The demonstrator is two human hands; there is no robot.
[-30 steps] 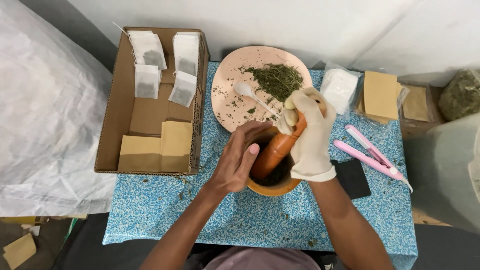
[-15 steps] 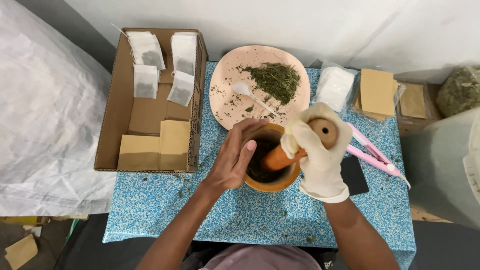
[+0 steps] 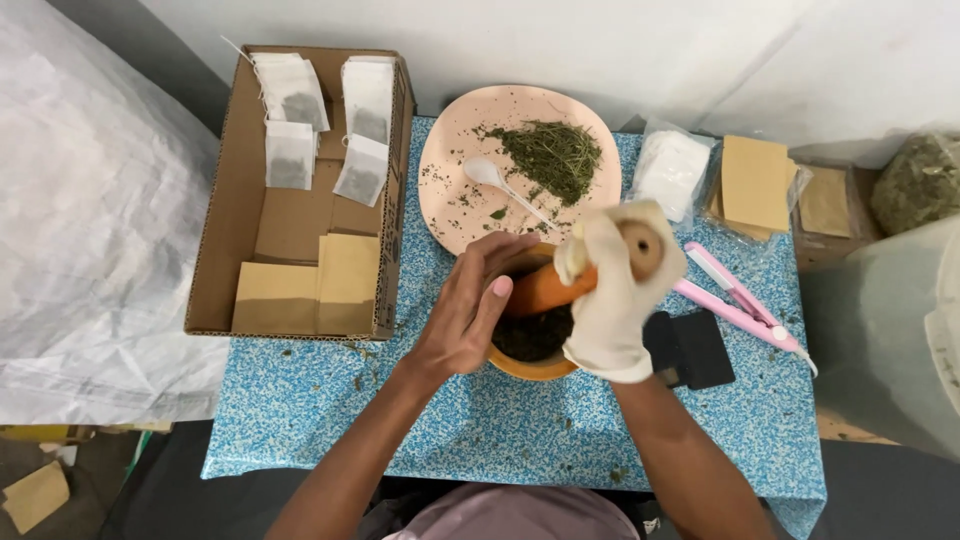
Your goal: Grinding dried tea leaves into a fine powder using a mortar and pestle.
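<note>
Gripping the orange pestle (image 3: 545,287) in a gloved right hand (image 3: 612,300), fingers (image 3: 600,245) wrapped tight round its upper end, knob end poking out past the white glove toward the upper right. Slanting down and to the left, long axis running from that knob into the bowl of the orange mortar (image 3: 535,345), lower tip buried in dark ground herb and hidden there. Cupping the mortar's left rim with the bare left hand (image 3: 465,315), fingers half curled and pressed against the wall, holding nothing else. Sitting directly between the two hands, mortar on the table (image 3: 330,400), speckled blue cloth rough-patterned and littered with green flecks. Lying just beyond the mortar, a round pale pink plate (image 3: 455,140), smooth, carrying a heap of dried green leaf (image 3: 550,155) and a white spoon (image 3: 500,185) with handle pointing toward the mortar. Resting to the right, a pink clamp-like tool (image 3: 735,300) and a flat black pad (image 3: 695,345), touching the glove's edge or nearly so. Standing farther left, a cardboard box (image 3: 225,250) with filled white sachets (image 3: 290,155) and tan paper envelopes (image 3: 315,285); farther right, more tan envelopes (image 3: 755,180) and a clear bag of white sachets (image 3: 672,170).
</note>
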